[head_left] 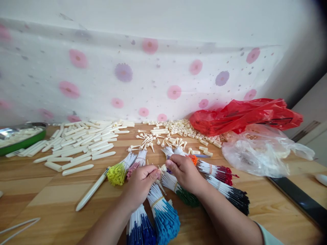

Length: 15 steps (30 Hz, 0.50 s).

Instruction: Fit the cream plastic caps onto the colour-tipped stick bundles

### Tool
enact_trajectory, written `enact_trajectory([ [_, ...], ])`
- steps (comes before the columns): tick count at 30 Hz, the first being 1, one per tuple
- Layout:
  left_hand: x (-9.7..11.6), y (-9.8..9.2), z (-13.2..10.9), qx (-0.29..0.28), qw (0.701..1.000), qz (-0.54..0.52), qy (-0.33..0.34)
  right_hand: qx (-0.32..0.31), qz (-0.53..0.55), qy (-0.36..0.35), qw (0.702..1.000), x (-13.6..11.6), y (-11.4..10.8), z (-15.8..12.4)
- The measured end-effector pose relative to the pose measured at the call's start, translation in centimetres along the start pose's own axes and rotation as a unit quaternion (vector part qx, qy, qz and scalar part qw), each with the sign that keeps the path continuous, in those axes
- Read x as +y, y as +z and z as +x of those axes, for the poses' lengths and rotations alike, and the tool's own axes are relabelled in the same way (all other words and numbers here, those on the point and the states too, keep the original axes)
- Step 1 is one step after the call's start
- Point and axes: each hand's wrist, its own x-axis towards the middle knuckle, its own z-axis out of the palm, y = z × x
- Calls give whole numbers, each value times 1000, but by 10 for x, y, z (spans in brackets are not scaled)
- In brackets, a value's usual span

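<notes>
Together, left hand [141, 185] and right hand [186, 173] in a pinch on a cream piece [163, 167], near bundled sticks [165, 219].

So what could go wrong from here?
The small cream piece between the left hand and right hand could slip and get lost among the similar loose cream pieces beyond.

The light-blue bundle lies close below the hands, so a dropping wrist might knock it askew.

The long white barrel beside the yellow-tipped bundle lies loose and might roll if bumped.
</notes>
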Motion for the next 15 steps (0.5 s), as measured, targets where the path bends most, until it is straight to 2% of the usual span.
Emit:
enact_trajectory([
  [3, 0, 0, 0, -3, 1000, 0, -5, 0, 15, -25, 1000, -1, -1, 0],
  [8, -2, 0, -1, -15, 1000, 9, -15, -6, -7, -1, 1000, -1, 1, 0],
  [11, -2, 0, -1, -20, 999, -6, -26, -2, 11, -26, 1000, -1, 1, 0],
  [15, -2, 0, -1, -29, 999, -10, -33, -12, -4, -1, 1000, -1, 1, -1],
])
